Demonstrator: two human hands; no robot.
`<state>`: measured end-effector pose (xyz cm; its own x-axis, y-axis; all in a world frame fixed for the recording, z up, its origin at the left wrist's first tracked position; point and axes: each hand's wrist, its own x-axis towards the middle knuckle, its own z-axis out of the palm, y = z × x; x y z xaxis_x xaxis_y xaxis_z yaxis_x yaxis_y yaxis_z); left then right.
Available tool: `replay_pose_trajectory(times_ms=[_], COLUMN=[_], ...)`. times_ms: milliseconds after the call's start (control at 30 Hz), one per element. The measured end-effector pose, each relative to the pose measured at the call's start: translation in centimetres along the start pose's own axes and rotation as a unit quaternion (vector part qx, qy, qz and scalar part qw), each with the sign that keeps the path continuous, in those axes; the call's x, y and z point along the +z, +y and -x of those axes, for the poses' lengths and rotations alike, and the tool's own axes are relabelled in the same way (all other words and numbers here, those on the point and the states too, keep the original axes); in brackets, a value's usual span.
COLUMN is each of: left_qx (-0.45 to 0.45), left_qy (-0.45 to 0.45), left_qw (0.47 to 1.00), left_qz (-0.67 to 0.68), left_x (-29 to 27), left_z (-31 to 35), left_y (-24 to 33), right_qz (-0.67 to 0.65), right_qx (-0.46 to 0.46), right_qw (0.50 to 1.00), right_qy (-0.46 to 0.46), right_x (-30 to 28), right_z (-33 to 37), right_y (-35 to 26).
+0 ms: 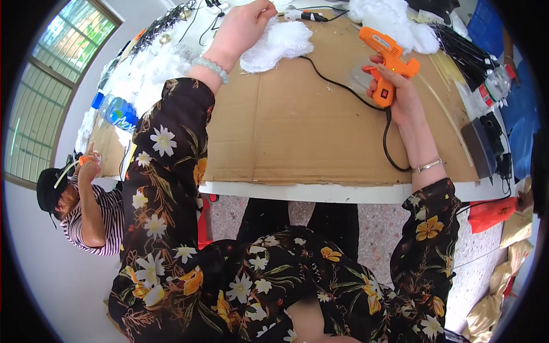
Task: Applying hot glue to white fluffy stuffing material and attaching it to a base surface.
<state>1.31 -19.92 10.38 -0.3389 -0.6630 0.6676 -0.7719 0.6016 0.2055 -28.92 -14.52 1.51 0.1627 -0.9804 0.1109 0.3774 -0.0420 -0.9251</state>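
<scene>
Two hands engaged: my right hand (400, 94) clamps the orange plastic glue gun (388, 60); my left hand (243, 26) presses the white fluffy piece (277, 46), fingers closed on it, mid-gluing.

Bright workroom, daylight.
I see a window (40, 97) at nine o'clock, white wall (51, 274) below, speckled floor (377, 228) at six.

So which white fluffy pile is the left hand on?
The near pile, on the cardboard under the left hand. The other pile lies farther right, beyond the glue gun.
</scene>
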Motion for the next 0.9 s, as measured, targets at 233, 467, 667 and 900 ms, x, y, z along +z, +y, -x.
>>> replay_pose_trajectory(times_ms=[233,467,667,900], left_qx=[0.068,0.456,0.442,0.265], left_qy=[-0.029,-0.136,-0.213,-0.191], left_qw=[0.993,0.878,0.871,0.941], left_qz=[0.096,-0.054,0.003,0.085], left_x=[-0.6,-1.9,-3.3,-5.2], left_z=[-1.2,8.9,15.6,16.6], left_y=[5.4,6.1,5.5,5.2], right_qz=[-0.035,-0.045,-0.029,-0.024], right_qx=[-0.012,-0.019,0.003,0.010], right_qw=[0.998,0.998,0.998,0.995], right_qy=[0.041,0.041,0.054,0.099], right_x=[-0.3,-1.0,-1.0,0.5], right_z=[-0.8,-1.0,-0.9,-0.5], right_y=[-0.1,0.0,0.2,-0.2])
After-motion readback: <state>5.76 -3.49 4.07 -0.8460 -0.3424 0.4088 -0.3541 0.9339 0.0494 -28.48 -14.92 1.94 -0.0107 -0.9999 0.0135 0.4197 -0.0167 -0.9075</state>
